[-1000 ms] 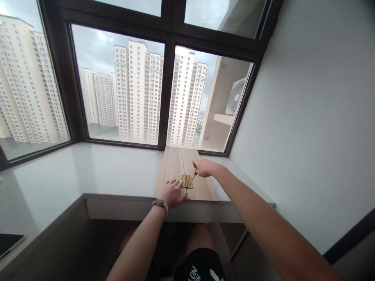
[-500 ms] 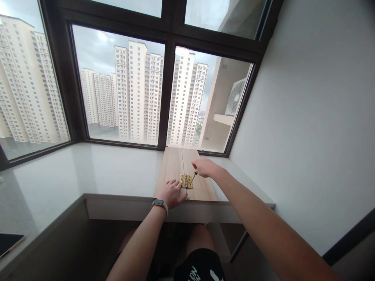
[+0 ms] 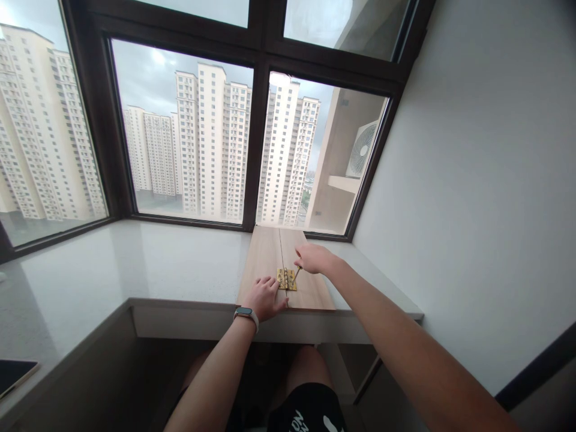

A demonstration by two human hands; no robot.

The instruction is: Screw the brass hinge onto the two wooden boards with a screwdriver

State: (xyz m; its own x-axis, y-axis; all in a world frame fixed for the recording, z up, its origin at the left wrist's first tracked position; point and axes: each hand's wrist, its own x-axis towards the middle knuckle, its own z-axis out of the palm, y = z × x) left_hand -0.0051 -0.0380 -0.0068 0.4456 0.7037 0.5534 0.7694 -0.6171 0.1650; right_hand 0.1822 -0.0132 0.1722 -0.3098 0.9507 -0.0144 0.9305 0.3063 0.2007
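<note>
head view: at lower centre, a square brass-coloured hinge (image 3: 287, 279) straddles the seam of smooth wood-grain boards (image 3: 261, 258). right fingers (image 3: 300, 262) grasp a slim-shafted screwdriver (image 3: 296, 275); left fingers (image 3: 269, 282) spread flat beside it.

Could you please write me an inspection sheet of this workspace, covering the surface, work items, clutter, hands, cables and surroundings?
Surface: white countertop, looks smooth; front edge beneath the boards.
Work items: left board and right board lie side by side, a thin seam between; gold hinge spans it.
Clutter: dark flat device at the picture's left edge, partly cut off.
Hands: left hand rests on the boards beside the hinge; right hand holds a screwdriver, tip at the hinge.
Cables: nothing seen.
Surroundings: dark window frame behind, white wall on the right.
</note>
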